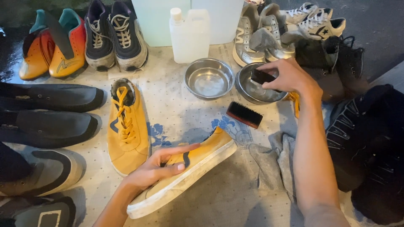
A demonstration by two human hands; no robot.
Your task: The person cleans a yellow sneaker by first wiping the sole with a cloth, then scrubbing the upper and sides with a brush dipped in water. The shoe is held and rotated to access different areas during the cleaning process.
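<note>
On the patterned cloth point(176, 113) lies a yellow sneaker point(126, 126), with its mate, the second yellow sneaker point(202, 162), tilted on its side and grasped by the left hand point(158, 168). Beyond stand two steel bowls; the right hand point(288, 75) clenches a small dark brush point(261, 77) over the right bowl point(256, 90), near another brush point(245, 114)

dim, warm overhead light | soft shadows under arms | glare on steel bowls point(209, 78) (edges darker)
</note>
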